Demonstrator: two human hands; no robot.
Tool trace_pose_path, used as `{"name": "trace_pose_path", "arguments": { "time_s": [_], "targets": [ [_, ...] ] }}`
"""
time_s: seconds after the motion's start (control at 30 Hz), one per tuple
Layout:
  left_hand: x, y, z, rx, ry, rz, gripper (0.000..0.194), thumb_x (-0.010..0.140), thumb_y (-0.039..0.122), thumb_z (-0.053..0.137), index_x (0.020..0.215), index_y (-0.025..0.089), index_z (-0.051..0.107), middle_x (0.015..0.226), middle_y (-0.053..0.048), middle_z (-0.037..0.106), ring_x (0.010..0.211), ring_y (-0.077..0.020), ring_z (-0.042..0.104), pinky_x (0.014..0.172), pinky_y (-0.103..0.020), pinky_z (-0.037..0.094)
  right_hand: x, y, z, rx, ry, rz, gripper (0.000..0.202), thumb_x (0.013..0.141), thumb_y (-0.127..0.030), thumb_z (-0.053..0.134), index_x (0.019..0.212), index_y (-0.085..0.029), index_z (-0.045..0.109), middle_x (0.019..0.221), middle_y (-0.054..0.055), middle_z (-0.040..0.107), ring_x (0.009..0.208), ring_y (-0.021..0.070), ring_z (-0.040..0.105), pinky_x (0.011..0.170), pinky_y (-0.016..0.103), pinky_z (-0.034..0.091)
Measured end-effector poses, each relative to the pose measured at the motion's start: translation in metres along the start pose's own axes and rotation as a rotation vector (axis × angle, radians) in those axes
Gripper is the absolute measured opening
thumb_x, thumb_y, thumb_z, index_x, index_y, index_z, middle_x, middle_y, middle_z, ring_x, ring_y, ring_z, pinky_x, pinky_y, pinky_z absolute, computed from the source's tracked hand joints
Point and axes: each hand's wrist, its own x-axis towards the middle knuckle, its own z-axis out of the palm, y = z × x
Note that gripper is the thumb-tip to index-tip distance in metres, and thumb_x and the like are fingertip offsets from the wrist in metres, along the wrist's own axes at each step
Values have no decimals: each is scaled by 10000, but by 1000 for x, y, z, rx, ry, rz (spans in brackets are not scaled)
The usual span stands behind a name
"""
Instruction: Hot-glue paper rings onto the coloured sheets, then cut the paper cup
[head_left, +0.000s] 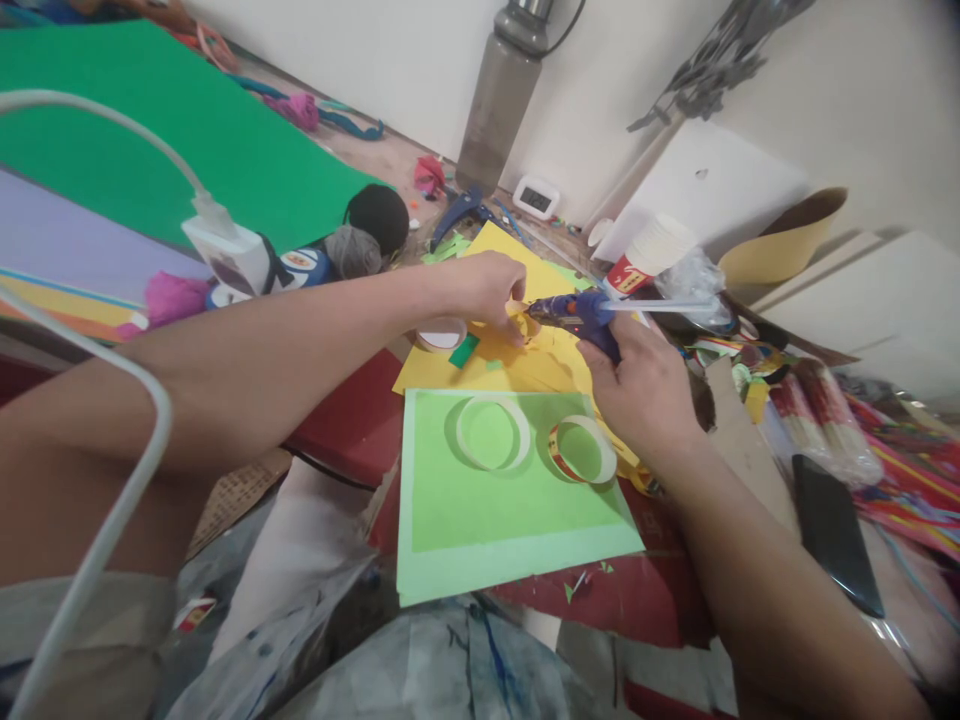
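My right hand (pixel 637 385) is wrapped round a blue hot glue gun (pixel 574 312), with a translucent glue stick (pixel 664 304) out of its back end. The gun's nozzle points left, at the fingertips of my left hand (pixel 491 285). Those fingers pinch a small yellow paper piece (pixel 519 308), partly hidden by them. Under both hands lie yellow sheets (pixel 442 375). A white ring (pixel 493 434) and a ring with a red and yellow print (pixel 582 450) rest on a light green sheet (pixel 510 530) in front.
A grey bottle (pixel 499 110), a small digital clock (pixel 536 197) and paper cups (pixel 649 255) stand at the back. A black phone (pixel 836 535) lies on the right. Left are a green sheet (pixel 172 130), a black ball (pixel 377 220) and a white charger (pixel 229 250) with its cable.
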Motion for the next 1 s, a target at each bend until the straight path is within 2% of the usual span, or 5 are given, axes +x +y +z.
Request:
{"name": "trace_pose_path", "arguments": {
  "time_s": [0.17,0.4,0.63,0.8,1.0],
  "targets": [
    [0,-2,0,2,-5,47,1010,557,577,877,1483,238,658,1343,-113,714,1201,-333,655,975,-349,483,0,-1,7,30,29,-22,242,1022,-394,502,1104,-210,635,938,150,719,907,348,653,774,449,497],
    [-4,5,1,0,10,43,835,617,577,849,1376,248,737,1238,-86,735,1147,-311,664,941,-348,475,1,-1,20,14,42,-44,270,1024,-376,467,1132,-197,638,1013,179,737,966,370,664,827,477,513],
    [2,1,6,-1,29,32,857,608,596,877,1380,248,747,1195,-98,731,1186,-342,654,965,-367,486,-1,0,16,-36,60,-30,227,1015,-355,494,1117,-204,628,994,167,735,947,357,664,802,454,495],
    [4,1,6,22,29,-6,874,585,605,884,1377,262,746,1229,-85,731,1168,-331,669,964,-356,495,-2,0,12,-52,38,-20,202,1012,-364,508,1080,-211,622,946,152,715,911,339,645,782,437,476],
    [3,3,5,19,33,-17,900,559,620,901,1368,255,746,1228,-87,752,1136,-323,685,921,-344,499,0,-1,18,-35,61,-32,228,1014,-375,496,1099,-211,630,965,157,719,915,347,644,787,455,493]
  ]
}}
